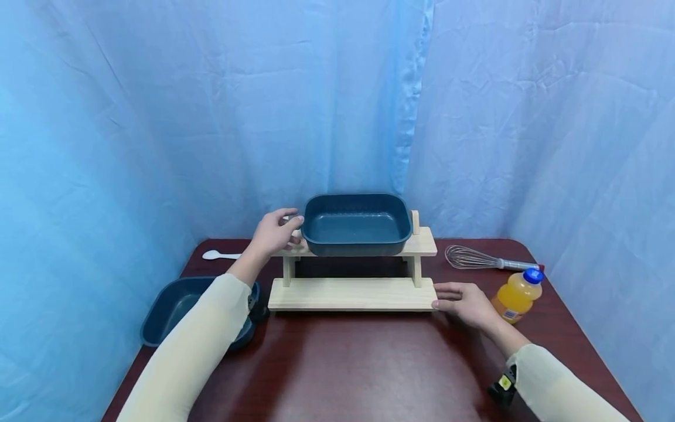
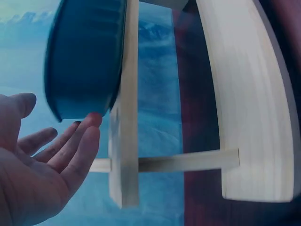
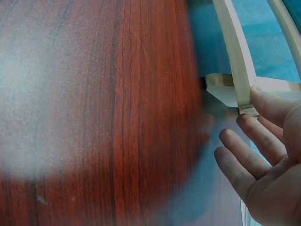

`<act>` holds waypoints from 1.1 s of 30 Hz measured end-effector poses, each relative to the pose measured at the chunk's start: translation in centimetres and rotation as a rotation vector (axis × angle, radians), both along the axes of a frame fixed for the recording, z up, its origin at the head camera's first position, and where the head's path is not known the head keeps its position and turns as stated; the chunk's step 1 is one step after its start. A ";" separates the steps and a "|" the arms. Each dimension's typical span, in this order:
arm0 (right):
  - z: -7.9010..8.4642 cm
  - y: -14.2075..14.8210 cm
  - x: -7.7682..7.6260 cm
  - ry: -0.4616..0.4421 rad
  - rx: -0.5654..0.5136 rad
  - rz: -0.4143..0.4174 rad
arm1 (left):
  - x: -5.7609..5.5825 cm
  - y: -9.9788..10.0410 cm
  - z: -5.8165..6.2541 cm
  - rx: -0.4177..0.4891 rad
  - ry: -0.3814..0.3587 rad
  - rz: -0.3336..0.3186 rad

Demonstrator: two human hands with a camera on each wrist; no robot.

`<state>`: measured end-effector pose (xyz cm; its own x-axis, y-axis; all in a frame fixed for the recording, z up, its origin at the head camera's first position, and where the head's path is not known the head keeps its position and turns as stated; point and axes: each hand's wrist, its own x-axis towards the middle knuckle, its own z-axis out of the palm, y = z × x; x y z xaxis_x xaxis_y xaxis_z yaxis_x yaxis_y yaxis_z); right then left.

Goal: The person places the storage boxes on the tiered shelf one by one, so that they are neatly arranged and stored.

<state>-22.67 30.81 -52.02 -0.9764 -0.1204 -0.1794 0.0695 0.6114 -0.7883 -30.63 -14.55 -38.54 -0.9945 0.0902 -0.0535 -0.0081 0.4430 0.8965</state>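
Note:
A dark blue rectangular basin [image 1: 358, 227] sits on the upper board of a pale wooden two-tier rack [image 1: 353, 294]. My left hand [image 1: 276, 230] is at the basin's left end, fingers loosely extended. In the left wrist view, fingertips of the left hand [image 2: 51, 165] are close to or touching the basin's end [image 2: 87, 61]; contact is unclear. At the right end of the rack's lower board is my right hand [image 1: 466, 303]. The right wrist view shows the right hand [image 3: 268, 155] with thumb and index fingertip at the board's end [image 3: 242, 92], other fingers spread and relaxed.
Another dark blue basin [image 1: 158, 316] lies at the table's left, partly hidden by my left sleeve. Behind it is a white spoon [image 1: 213, 255]. On the right are a wire whisk [image 1: 471, 258] and a bottle of orange drink [image 1: 517, 298] with a blue cap. Blue curtains [image 1: 337, 105] surround the table.

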 end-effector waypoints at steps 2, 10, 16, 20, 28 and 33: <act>0.2 0.1 0.0 0.008 -0.005 0.021 | 1.0 -0.8 0.1 -0.041 0.057 0.003; 0.6 0.6 -0.5 -0.027 -0.038 0.056 | 6.7 -6.1 0.2 -0.097 0.116 0.002; 0.5 0.8 -0.7 -0.033 -0.043 0.042 | 10.8 -10.8 -1.3 -0.109 0.105 0.083; 0.3 0.7 -0.5 -0.038 -0.044 0.035 | 13.7 -13.9 -2.4 -0.131 0.075 0.130; 0.3 0.2 -0.2 -0.068 -0.106 0.022 | 18.3 -18.9 -4.8 -0.163 0.062 0.315; 0.2 0.3 -0.2 -0.067 -0.092 0.029 | 20.1 -21.3 -6.4 -0.159 -0.012 0.409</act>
